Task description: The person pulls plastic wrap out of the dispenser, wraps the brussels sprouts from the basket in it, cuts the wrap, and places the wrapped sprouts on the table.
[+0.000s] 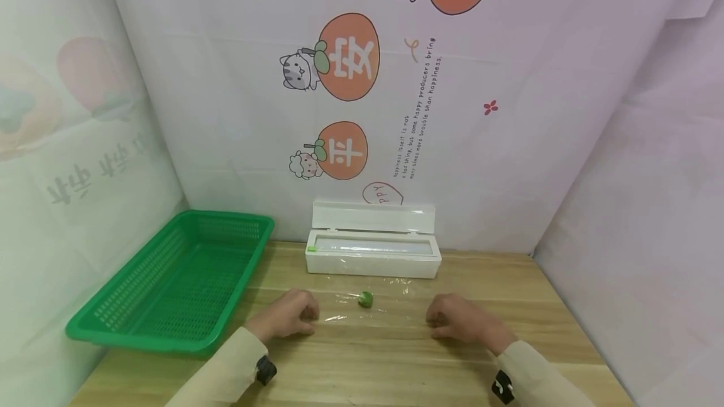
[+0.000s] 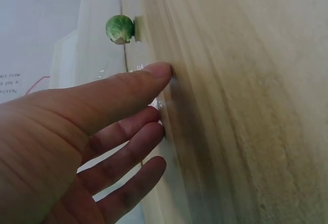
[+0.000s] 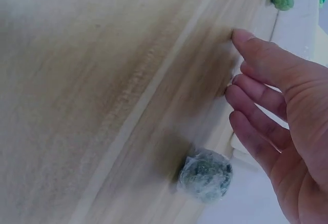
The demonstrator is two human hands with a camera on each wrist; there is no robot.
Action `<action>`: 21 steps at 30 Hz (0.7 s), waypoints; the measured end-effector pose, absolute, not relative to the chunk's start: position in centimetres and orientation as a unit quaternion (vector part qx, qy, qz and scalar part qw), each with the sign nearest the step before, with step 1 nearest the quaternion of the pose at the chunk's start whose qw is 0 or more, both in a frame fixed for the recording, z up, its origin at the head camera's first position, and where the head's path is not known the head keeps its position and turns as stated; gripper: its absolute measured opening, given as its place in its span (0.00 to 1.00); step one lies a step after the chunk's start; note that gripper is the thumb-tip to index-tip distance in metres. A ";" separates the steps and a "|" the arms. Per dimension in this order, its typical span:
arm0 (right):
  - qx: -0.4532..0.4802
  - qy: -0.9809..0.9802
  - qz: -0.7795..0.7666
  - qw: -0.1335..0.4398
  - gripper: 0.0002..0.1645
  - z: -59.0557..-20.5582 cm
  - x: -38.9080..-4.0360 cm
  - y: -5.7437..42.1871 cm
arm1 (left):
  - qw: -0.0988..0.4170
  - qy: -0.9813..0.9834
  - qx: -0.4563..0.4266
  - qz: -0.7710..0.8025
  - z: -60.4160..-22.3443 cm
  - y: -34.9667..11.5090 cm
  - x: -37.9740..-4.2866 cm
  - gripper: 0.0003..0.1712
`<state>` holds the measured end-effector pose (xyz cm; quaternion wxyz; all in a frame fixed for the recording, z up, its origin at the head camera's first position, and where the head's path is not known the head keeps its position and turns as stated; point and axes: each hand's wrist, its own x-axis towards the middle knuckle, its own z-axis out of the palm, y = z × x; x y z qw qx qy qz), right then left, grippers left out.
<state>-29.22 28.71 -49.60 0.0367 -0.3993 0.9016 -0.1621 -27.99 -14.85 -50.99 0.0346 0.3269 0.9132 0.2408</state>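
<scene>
A small Brussels sprout (image 1: 366, 299) sits on a sheet of clear plastic wrap (image 1: 336, 318) spread over the wooden table. My left hand (image 1: 288, 314) is at the left edge of the wrap, thumb and fingers bent loosely and apart, tips close to the tabletop. On the opposite side my right hand (image 1: 460, 319) mirrors it, with a gap between thumb (image 3: 243, 38) and fingers. Beside the right hand, in the right wrist view, lies a green ball bundled in plastic wrap (image 3: 206, 175); in the head view it is hidden.
Behind the sprout stands a white wrap dispenser (image 1: 373, 265), lid raised against the wall, with a green slider at its left end. A green perforated basket (image 1: 220, 313) stands on the left. White printed cloth (image 1: 481, 162) encloses the table's back and sides.
</scene>
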 end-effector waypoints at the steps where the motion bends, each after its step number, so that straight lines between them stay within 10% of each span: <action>1: -0.400 0.900 -0.167 0.040 0.11 -49.7 -29.3 28.7 | 0.034 0.911 0.330 0.244 -51.1 -14.9 -28.1 0.09; 21: -0.426 0.889 -0.169 -0.020 0.12 -51.0 -30.6 28.9 | -0.014 0.916 0.329 0.228 -51.8 -14.6 -29.0 0.11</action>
